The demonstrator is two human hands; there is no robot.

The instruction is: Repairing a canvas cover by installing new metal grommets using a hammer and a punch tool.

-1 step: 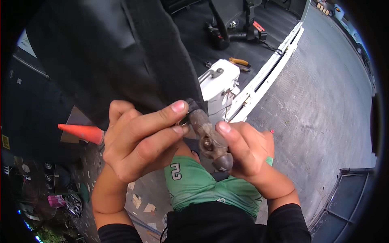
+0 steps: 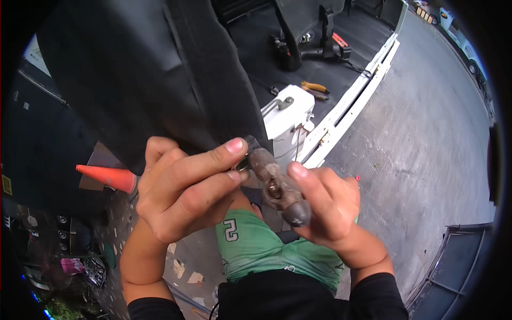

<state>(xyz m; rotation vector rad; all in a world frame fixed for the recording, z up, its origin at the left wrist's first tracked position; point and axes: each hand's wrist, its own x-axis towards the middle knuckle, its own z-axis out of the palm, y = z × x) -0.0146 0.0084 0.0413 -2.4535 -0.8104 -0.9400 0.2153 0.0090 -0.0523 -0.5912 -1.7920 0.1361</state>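
In my right hand (image 2: 325,202) is a hammer with a worn metal head (image 2: 278,184); its rounded end points toward me. The eye shows on the head's upper side, and the handle is hidden below the head and my hand. My left hand (image 2: 186,189) is closed in a pinch by the far end of the hammer head. Between those fingertips is a small shiny piece, too covered to name. Just beyond them hangs the lower edge of a large black sheet (image 2: 213,80).
A white metal corner post (image 2: 290,109) stands beyond my hands, joined to a white rail (image 2: 346,101). Yellow-handled pliers (image 2: 314,86) and a dark power tool (image 2: 290,50) lie on the black bed. An orange cone (image 2: 109,177) is at the left. A dark metal frame (image 2: 453,266) stands lower right.
The hammer head has shifted very slightly to the right. The white post and bed sit a little lower in the picture. Both hands keep their grips.
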